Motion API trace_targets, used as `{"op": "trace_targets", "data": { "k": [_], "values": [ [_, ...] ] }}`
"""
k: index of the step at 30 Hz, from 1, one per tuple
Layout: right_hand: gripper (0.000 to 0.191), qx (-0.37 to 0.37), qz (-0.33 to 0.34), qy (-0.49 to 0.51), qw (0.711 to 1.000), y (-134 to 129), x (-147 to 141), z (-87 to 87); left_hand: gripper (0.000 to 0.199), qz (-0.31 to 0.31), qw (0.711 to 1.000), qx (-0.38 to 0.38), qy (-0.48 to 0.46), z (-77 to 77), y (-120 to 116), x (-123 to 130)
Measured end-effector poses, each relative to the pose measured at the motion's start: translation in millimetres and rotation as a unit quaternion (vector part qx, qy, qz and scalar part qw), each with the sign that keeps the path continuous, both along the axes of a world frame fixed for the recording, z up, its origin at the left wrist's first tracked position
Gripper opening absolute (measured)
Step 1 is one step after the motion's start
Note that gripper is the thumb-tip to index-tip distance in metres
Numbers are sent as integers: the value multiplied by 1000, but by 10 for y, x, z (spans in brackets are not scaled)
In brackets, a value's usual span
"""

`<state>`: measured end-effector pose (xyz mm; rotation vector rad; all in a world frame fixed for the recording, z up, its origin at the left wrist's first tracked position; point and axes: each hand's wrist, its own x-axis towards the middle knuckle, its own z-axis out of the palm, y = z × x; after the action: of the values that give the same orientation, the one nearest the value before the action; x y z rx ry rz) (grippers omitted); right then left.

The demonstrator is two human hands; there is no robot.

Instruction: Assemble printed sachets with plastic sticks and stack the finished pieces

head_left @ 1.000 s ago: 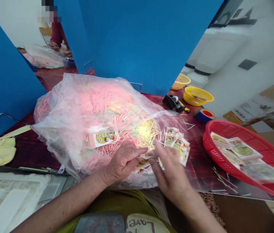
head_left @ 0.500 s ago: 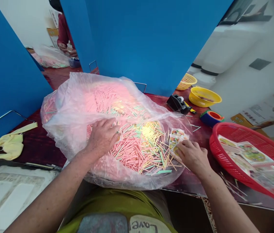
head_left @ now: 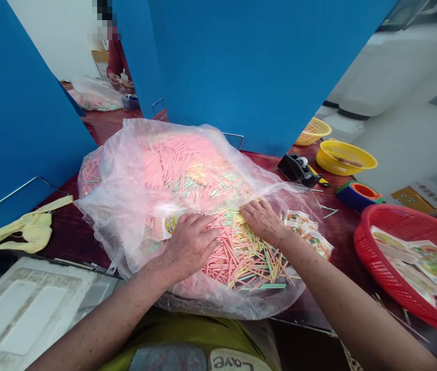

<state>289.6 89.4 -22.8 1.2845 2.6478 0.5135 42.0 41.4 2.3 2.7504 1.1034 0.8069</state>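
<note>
A large clear plastic bag [head_left: 118, 206] lies open on the dark red table, full of thin pink, yellow and green sticks [head_left: 226, 252]. My left hand [head_left: 193, 242] rests palm down on the sticks, fingers spread. Just left of it a small printed packet [head_left: 164, 226] lies on the bag. My right hand [head_left: 261, 220] reaches onto the yellow sticks, its fingers bent down into them; whether it grips any is hidden. More printed packets [head_left: 307, 232] lie at the bag's right side, partly behind my right forearm.
A red basket [head_left: 365, 226] with printed packets stands at the right. Behind are a black tape dispenser [head_left: 298, 169], tape rolls [head_left: 357, 195] and yellow baskets [head_left: 346, 157]. Blue panels [head_left: 218, 67] rise behind. Yellow cloth [head_left: 36, 226] lies left. Another person's hands [head_left: 121, 82] show beyond the panels.
My right hand has left the printed packets and moved left onto the yellow sticks. My left hand has shifted right, uncovering the small packet. The view has turned slightly left.
</note>
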Motion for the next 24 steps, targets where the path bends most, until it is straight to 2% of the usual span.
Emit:
{"op": "trace_targets", "data": {
  "k": [3,6,8,10,12,13,14,16,18,19,20,21,22,24],
  "values": [
    [17,18,-19,-6,1000,-92,69,116,20,-3,1000,-20,-4,9,-6,58],
    [18,48,-45,8,998,-219,116,300,21,-34,995,-72,-61,9,-28,219],
    [19,42,-73,57,995,-305,115,377,21,-54,983,-135,-111,2,-20,352],
    [17,0,-131,165,978,-388,73,399,21,-48,963,-215,-153,-10,16,485],
    [15,-91,-169,323,927,-474,-20,381,26,-26,929,-313,-198,-27,56,610],
    [17,-155,-169,406,885,-518,-83,366,29,-24,905,-363,-222,-35,66,668],
    [20,-231,-163,477,832,-562,-154,349,31,-25,878,-407,-251,-42,67,722],
    [27,-378,-161,572,710,-649,-294,322,33,-30,822,-474,-315,-48,34,810],
    [30,-467,-177,623,602,-726,-398,304,36,-22,771,-515,-374,-39,-22,859],
    [31,-484,-181,641,567,-760,-428,298,38,-12,748,-526,-405,-32,-46,867],
    [30,-482,-180,659,549,-792,-442,292,39,-2,729,-529,-435,-24,-63,866],
    [30,-465,-181,673,546,-821,-443,286,40,4,714,-526,-462,-19,-70,857],
    [31,-444,-187,677,557,-846,-435,280,39,11,701,-519,-488,-17,-69,844],
    [36,-376,-216,665,608,-881,-407,272,38,6,672,-524,-523,-26,-50,810]
  ]
}}
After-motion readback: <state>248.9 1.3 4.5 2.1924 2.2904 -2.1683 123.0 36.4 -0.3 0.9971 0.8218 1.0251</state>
